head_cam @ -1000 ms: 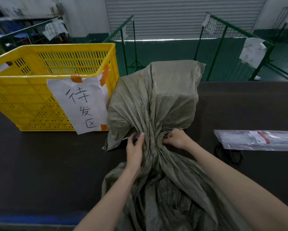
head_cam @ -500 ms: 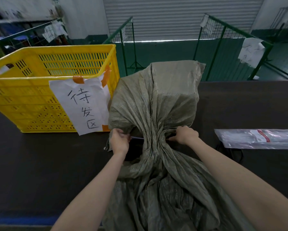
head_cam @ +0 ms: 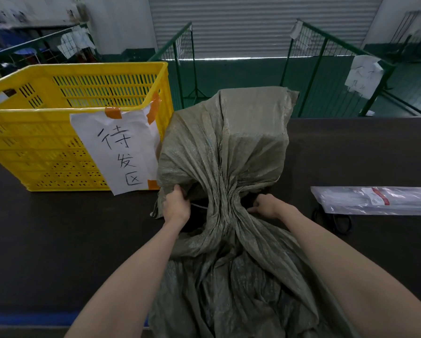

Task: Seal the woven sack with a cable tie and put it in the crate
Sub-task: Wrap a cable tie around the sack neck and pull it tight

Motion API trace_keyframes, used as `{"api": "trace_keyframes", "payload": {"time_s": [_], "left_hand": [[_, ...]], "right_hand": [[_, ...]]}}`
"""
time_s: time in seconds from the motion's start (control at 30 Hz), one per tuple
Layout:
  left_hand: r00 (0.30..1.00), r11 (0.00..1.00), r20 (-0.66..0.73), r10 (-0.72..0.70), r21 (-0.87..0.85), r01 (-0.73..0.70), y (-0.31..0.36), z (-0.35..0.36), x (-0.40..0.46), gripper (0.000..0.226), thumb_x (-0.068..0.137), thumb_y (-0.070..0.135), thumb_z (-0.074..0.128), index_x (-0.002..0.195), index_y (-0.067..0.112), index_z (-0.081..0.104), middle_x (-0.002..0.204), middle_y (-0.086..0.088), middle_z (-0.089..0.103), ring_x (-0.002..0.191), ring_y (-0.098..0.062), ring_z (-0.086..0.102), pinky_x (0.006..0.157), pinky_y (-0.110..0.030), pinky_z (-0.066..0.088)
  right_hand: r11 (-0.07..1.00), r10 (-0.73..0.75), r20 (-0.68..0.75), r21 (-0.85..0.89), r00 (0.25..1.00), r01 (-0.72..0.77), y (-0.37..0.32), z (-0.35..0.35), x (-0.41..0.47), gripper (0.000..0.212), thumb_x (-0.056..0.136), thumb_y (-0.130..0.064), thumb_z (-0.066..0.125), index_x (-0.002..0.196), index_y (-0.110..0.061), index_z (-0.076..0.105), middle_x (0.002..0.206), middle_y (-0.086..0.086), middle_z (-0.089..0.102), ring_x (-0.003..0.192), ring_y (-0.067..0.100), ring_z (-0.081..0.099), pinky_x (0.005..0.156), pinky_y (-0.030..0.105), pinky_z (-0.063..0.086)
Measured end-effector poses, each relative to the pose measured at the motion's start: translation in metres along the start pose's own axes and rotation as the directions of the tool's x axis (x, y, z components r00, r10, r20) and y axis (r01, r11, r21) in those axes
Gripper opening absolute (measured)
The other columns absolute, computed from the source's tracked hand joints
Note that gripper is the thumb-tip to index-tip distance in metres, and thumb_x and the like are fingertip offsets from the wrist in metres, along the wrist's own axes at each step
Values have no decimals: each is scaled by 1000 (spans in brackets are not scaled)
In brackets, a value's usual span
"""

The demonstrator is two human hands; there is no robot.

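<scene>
At the centre we see the left hand (head_cam: 176, 206), fingers curled, pinching one end of a thin white cable tie (head_cam: 199, 206) that runs toward the gathered neck of the woven sack (head_cam: 229, 152); the tie's loop around the neck is hidden among the pleats. At 3 o'clock of the neck, our right hand (head_cam: 265, 204) grips with curled fingers at the bunched fabric; whether it holds the tie's other end we cannot tell. The filled body of the sack stands at 12 o'clock of the hands on the dark table (head_cam: 58, 240), its loose mouth spreading toward 6 o'clock. The yellow crate (head_cam: 46, 132), bearing a handwritten paper label (head_cam: 121, 152), sits at 10 o'clock, touching the sack. A clear plastic packet (head_cam: 375, 200) lies at 3 o'clock, well apart, beside black scissors (head_cam: 336, 219).
</scene>
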State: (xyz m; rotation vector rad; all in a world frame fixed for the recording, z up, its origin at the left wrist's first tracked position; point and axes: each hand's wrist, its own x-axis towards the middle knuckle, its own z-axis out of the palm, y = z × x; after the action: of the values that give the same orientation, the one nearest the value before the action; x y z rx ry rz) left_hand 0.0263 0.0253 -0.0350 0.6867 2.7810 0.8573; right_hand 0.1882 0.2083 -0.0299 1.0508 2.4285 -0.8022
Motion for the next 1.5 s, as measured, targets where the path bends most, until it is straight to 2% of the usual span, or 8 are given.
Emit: {"api": "trace_keyframes", "payload": {"time_s": [0.2,0.43,0.6,0.77,0.9,1.03,1.23,1.5], "left_hand": [[992,972,-107,61,-219,-84,6,-4,0,13,92,3,52,105,3,50,96,-17,65,92,-35,61,71,-33,40],[938,830,-324,121,-485,-275,30,-25,-5,39,87,4,63,115,11,37,73,-1,64,70,-17,62,67,-27,45],[929,751,-318,188,-563,-344,49,-33,5,31,86,6,66,111,14,50,73,4,64,72,-7,63,71,-19,48],[912,714,-242,331,-568,-410,57,-35,18,6,88,10,66,89,9,71,88,-9,70,81,-20,67,77,-34,57],[884,707,-197,424,-538,-459,64,-43,27,8,86,11,67,86,7,74,84,-9,71,78,-11,64,74,-23,53],[928,730,-38,372,-606,-317,74,-50,38,14,85,15,69,78,4,74,72,0,70,65,6,60,69,-6,44],[923,703,112,369,-683,-198,81,-45,49,21,94,11,57,76,7,69,63,0,60,55,6,52,65,-6,41],[857,752,233,459,-616,-235,84,-45,50,34,97,16,53,64,17,62,68,4,56,72,-2,48,65,-5,34]], "right_hand": [[951,103,-151,305,983,-53,-9,-4,1,19,89,-5,46,80,1,62,56,8,62,38,16,52,35,20,38],[387,71,-198,909,978,156,-34,-24,-22,14,87,4,43,82,0,55,68,17,66,45,14,62,42,18,46],[356,-81,-366,858,927,370,-34,-34,-22,9,91,1,50,95,0,58,83,13,72,67,15,70,64,20,53],[553,-150,-579,623,802,553,-32,-34,-13,22,95,-8,51,78,-11,64,63,3,63,50,5,56,57,17,45],[623,-190,-679,475,709,622,-34,-36,-10,16,90,-13,60,85,-5,72,79,4,56,69,10,53,66,14,40],[373,-173,-613,684,771,627,-40,-38,-7,15,90,-9,59,87,-4,72,68,2,66,64,9,58,65,16,46],[18,-169,-475,874,863,485,-51,-39,9,26,99,-14,43,85,-8,64,46,-8,40,44,3,32,47,14,27],[53,-250,-403,902,880,428,-53,-49,12,34,98,-15,44,72,-8,65,46,-8,39,47,4,32,54,19,26]]}}
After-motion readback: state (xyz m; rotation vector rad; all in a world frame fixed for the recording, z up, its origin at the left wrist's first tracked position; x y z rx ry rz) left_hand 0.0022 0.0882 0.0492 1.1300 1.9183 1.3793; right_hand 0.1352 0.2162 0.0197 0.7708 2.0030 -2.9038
